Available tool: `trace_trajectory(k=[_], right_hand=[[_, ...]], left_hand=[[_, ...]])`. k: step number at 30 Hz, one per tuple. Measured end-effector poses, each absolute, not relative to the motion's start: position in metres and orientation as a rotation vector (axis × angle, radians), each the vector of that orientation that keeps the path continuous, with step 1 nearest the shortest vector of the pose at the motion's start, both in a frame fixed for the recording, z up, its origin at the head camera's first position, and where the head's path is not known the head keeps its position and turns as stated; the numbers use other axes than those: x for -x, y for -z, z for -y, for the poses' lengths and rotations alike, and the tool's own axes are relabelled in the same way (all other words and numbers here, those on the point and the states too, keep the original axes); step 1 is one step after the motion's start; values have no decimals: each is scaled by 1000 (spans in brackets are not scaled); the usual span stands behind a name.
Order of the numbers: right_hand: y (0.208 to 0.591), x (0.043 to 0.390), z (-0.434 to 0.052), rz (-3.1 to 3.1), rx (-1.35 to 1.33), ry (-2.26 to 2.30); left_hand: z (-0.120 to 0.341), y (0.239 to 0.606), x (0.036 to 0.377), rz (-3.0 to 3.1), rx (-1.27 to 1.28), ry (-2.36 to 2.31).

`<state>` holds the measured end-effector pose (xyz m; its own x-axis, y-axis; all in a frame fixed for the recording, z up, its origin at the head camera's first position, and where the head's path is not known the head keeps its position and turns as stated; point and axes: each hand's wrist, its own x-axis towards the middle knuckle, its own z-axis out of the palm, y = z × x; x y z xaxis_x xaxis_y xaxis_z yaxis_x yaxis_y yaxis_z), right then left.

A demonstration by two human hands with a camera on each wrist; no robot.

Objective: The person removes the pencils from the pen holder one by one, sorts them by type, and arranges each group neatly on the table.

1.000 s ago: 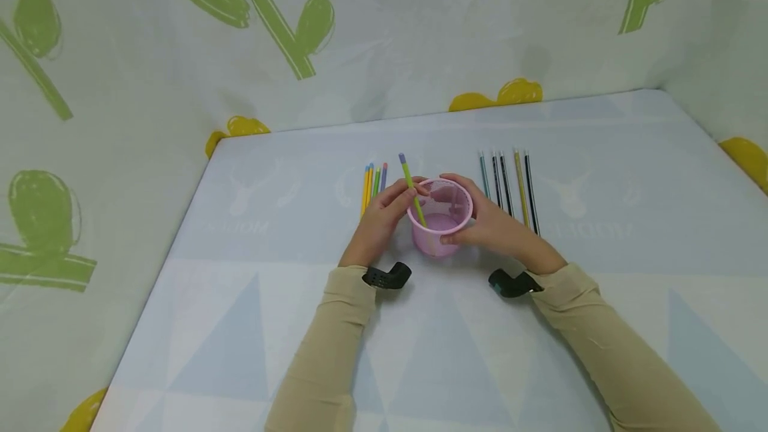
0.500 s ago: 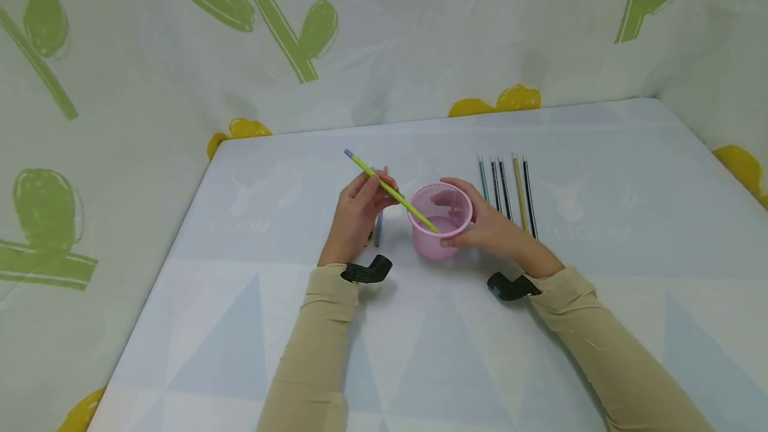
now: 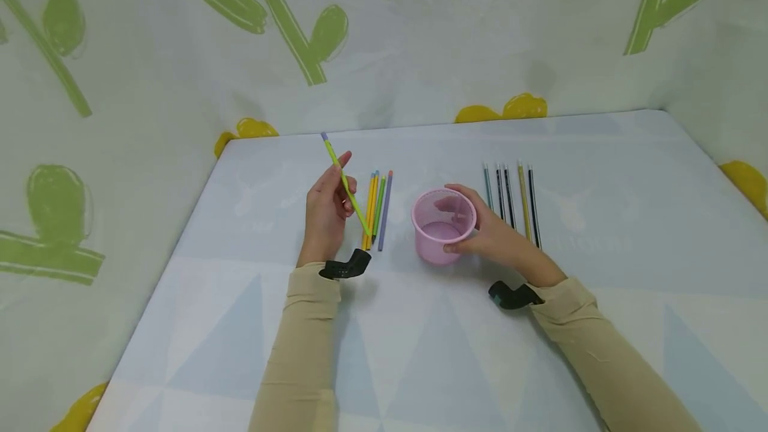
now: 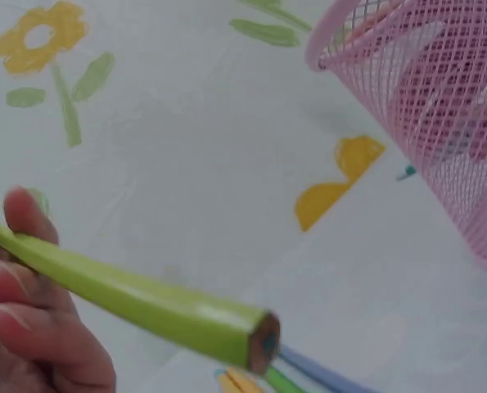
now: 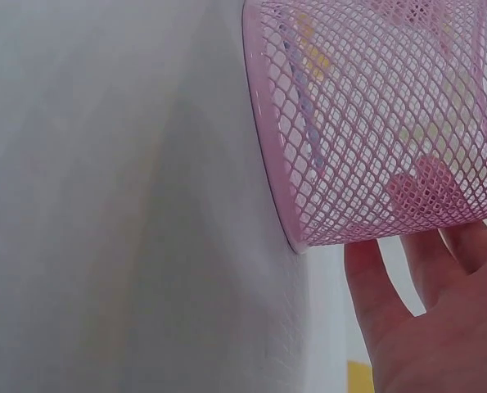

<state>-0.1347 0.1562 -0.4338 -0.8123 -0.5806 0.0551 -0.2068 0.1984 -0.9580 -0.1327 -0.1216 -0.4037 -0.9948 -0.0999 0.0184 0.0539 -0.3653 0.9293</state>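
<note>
Nearest the front edge of the table (image 3: pixel 420 352), two beige sleeves reach in toward the middle.

Right hand (image 3: pixel 501 239): fingers and thumb curled round the wall of the pink mesh cup (image 3: pixel 443 224), grasping it. The cup stands upright near the middle of the table, mouth open, nothing visible inside.

Left hand (image 3: pixel 325 215): fingers pinch the green pencil (image 3: pixel 346 185) at about mid-length, clear of the table. The pencil's long axis slants, its purple-capped end up toward the far left corner and its tip down and right, pointing toward the cup. The cup lies to the right of this grip, apart from it. The left hand is the nearer one to the pencil.

Between that hand and the cup lies a row of coloured pencils (image 3: pixel 376 209). Right of the cup lies a row of dark pencils (image 3: pixel 510 195), running toward the far edge.
</note>
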Motion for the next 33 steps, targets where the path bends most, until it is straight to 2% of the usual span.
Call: trace_trajectory(k=[9,18,33], right_hand=[[428,139,-155,-2208,801,1612],[429,139,-154,-2186,771,1610],[432,131,-155,-2155,751,1659]], left_hand=[[131,408,143,2397,-488,1993],[128,426,146,2864,-389,1510],[121,439,144,2972,-344,1180]])
